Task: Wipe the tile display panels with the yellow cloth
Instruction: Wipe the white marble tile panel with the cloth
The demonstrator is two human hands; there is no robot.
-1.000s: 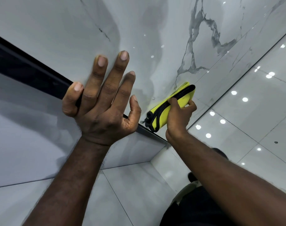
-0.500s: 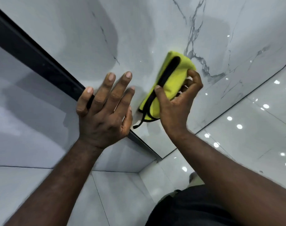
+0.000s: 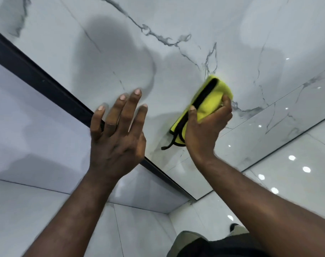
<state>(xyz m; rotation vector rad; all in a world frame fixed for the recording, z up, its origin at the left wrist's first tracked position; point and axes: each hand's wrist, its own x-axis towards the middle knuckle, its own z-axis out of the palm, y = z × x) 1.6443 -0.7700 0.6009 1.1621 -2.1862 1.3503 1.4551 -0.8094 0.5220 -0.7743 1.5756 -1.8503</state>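
A glossy white marble tile display panel with grey veins fills the upper part of the head view. My right hand grips a folded yellow cloth with black trim and presses it against the panel. My left hand lies flat on the same panel with its fingers spread and straight, next to the panel's black edge frame; the little finger sits over that frame.
A plain pale grey panel lies to the left behind the black frame. The shiny tiled floor with light reflections shows at lower right. My dark clothing and a shoe appear at the bottom.
My right hand has carried the yellow cloth up and to the right across the marble panel. My left hand stays flat by the black frame. The view has tilted upward.
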